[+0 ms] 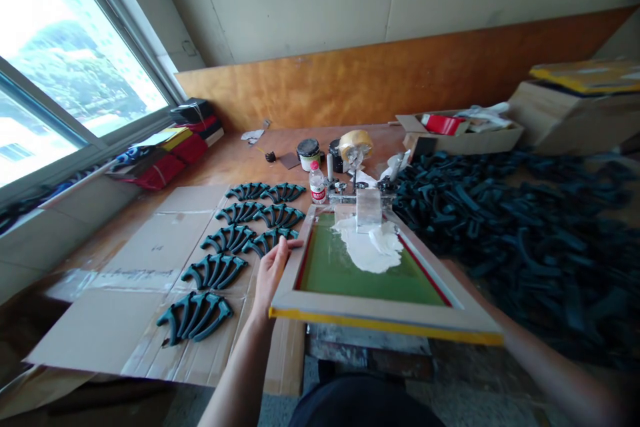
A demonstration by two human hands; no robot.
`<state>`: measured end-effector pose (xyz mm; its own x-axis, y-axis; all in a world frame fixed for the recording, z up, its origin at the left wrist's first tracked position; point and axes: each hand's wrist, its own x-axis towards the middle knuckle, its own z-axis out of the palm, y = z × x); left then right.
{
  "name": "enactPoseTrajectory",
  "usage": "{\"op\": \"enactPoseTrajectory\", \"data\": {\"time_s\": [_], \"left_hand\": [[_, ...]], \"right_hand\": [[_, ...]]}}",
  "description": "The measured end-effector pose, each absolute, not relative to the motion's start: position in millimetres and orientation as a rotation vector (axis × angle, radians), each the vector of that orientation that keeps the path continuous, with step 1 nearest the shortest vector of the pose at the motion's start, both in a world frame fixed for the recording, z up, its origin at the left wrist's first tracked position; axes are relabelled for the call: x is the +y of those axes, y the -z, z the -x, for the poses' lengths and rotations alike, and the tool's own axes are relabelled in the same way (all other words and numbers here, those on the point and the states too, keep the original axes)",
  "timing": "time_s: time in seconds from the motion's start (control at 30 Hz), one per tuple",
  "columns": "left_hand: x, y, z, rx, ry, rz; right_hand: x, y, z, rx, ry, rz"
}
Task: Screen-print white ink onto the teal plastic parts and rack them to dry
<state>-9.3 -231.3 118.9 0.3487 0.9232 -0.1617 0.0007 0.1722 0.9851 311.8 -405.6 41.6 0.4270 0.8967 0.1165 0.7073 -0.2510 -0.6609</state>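
Note:
A screen-printing frame [385, 310] with green mesh and a yellow-edged front rail slopes in front of me. A thick patch of white ink [367, 250] lies on the far half of its mesh, with a squeegee [369, 210] standing at that end. My left hand [273, 270] grips the left rail, index finger against it and thumb raised. On the other side, my right hand [453, 270] is by the right rail; its fingers are hidden. Beyond my left hand, dark green curved parts [197, 317] lie in fanned groups on flattened cardboard [135, 273].
A big heap of dark curved parts [525, 247] covers the right side. Behind the frame stand a metal hinge clamp [340, 198], a small bottle [317, 183], an ink tub [309, 155] and a tape roll [356, 143]. An open carton [470, 140] sits against the back board.

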Motion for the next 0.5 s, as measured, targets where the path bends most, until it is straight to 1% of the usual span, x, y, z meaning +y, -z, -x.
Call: {"op": "enactPoseTrajectory", "data": {"time_s": [0.1,0.2,0.27,0.33,0.43,0.5], "left_hand": [[-244,-76,24,1.022,-0.678,-1.261],[-252,-30,27,1.039,-0.611,-1.288],[-252,-5,25,1.095,-0.605,-1.338],[-251,13,22,1.138,-0.595,-1.388],[-247,26,22,1.175,-0.57,-1.449],[-245,29,23,1.186,-0.553,-1.488]], "right_hand": [[-382,-62,-328,-1.381,-0.218,2.012],[-345,-75,-305,-1.56,0.032,1.916],[-322,-78,-284,-1.712,0.111,1.963],[-307,-76,-269,-1.858,0.034,2.084],[-304,-73,-261,-1.979,-0.127,2.225],[-310,-71,-261,-1.976,-0.086,2.279]]}}
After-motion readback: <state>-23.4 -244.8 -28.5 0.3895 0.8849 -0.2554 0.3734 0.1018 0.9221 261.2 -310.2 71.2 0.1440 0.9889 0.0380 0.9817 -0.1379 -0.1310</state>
